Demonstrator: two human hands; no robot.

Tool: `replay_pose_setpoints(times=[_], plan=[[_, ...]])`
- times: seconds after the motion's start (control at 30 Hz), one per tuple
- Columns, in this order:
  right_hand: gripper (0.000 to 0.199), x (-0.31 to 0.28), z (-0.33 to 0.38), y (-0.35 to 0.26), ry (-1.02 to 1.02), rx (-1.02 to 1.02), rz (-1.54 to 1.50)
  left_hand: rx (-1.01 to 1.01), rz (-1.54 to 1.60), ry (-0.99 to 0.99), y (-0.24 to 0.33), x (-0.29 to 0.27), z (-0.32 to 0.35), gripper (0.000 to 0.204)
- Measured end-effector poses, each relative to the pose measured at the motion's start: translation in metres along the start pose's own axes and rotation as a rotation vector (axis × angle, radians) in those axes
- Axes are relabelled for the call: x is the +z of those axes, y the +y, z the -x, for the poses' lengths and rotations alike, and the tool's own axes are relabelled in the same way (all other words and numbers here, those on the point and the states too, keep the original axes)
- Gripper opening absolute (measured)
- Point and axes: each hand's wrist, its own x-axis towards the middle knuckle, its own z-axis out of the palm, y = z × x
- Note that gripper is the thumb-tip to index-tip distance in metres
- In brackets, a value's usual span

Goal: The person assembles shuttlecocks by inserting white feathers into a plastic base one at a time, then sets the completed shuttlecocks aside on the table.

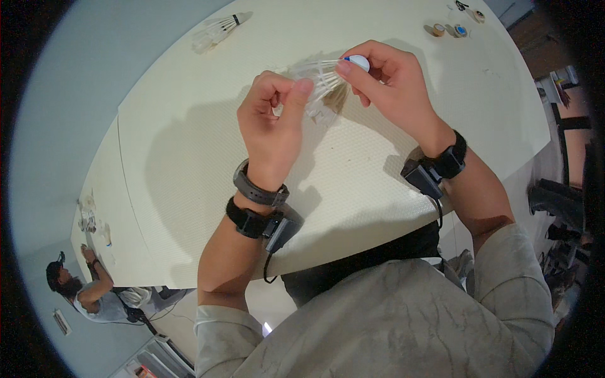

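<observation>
Both my hands hold one white feather shuttlecock [324,79] above the cream table [189,157]. My right hand [391,85] pinches its white cork end with a blue band between thumb and fingers. My left hand [274,123] grips the feather skirt, with thumb and forefinger closed on the feathers. The feathers look splayed and partly hidden behind my left fingers. A second shuttlecock [217,30] with a dark band lies on the table at the far left.
Small tape rolls [447,29] and scissors [466,7] lie near the table's far right edge. Another person [88,293] works at the table's far left end with small items before them. Chairs and clutter [561,208] stand to the right.
</observation>
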Motion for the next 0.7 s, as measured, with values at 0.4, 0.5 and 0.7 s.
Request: replay_pose_setpoints(times=[0.4, 0.5, 0.7], plan=[[0.028, -0.032, -0.016, 0.002, 0.222, 0.068, -0.011, -0.072, 0.094, 0.064, 0.008, -0.02, -0.009, 0.016], [0.028, -0.03, -0.015, 0.005, 0.183, 0.117, -0.136, -0.069, 0.007, 0.073, 0.001, -0.018, -0.004, 0.015], [0.026, -0.024, -0.015, 0.003, 0.16, 0.117, -0.122, 0.203, -0.468, 0.116, -0.003, -0.011, -0.002, 0.015]])
